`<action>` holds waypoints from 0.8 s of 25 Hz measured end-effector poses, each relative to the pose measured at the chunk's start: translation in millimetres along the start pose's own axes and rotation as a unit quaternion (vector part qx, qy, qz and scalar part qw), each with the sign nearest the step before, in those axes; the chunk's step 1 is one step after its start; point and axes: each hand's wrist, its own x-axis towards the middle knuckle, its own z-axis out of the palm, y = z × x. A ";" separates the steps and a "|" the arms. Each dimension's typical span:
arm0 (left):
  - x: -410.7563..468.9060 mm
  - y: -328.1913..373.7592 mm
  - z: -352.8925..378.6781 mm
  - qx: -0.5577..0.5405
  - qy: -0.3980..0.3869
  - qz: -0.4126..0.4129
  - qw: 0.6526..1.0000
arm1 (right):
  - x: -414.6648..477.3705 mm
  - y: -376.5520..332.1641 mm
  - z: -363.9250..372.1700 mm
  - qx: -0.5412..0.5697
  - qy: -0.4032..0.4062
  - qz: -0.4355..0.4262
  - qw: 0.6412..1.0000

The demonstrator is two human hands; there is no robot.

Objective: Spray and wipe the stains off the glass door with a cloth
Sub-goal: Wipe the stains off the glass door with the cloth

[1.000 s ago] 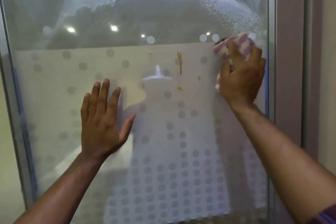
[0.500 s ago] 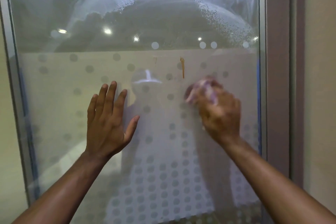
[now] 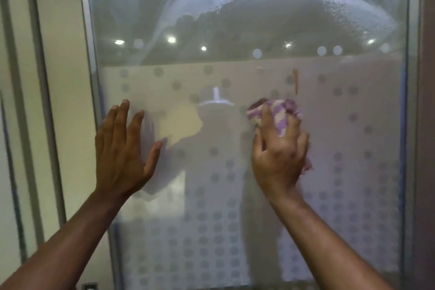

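The glass door fills the view, with a frosted dotted band over its lower part and a wet spray haze across the top. A brown vertical stain runs down the glass just above my right hand. My right hand presses a bunched purple-and-white striped cloth against the glass at centre right. My left hand lies flat on the glass at the left, fingers spread, holding nothing.
A metal door frame borders the glass on the left, with a cream wall and vertical trim beyond it. Another frame post stands at the right edge. A bright light strip is reflected across the top of the glass.
My right hand swept the cloth from the upper right edge of the glass down and left to below the brown stain. Smaller stain spots under it no longer show. My left hand stayed put.
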 end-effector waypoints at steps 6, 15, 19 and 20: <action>-21.0 -29.0 8.5 -0.124 0.024 0.036 0.991 | -100.7 -83.3 18.7 0.085 -0.074 -0.301 0.947; -23.6 -37.5 20.7 -0.182 0.051 0.050 0.981 | 98.1 -156.1 51.6 -0.049 0.013 -0.258 0.965; -23.4 -41.0 21.6 -0.280 0.075 0.042 0.956 | 104.4 -170.0 49.9 -0.022 -0.011 -0.245 0.969; -23.0 -42.4 21.7 -0.309 0.087 0.038 0.946 | 88.5 -169.8 47.8 -0.005 -0.012 -0.266 0.964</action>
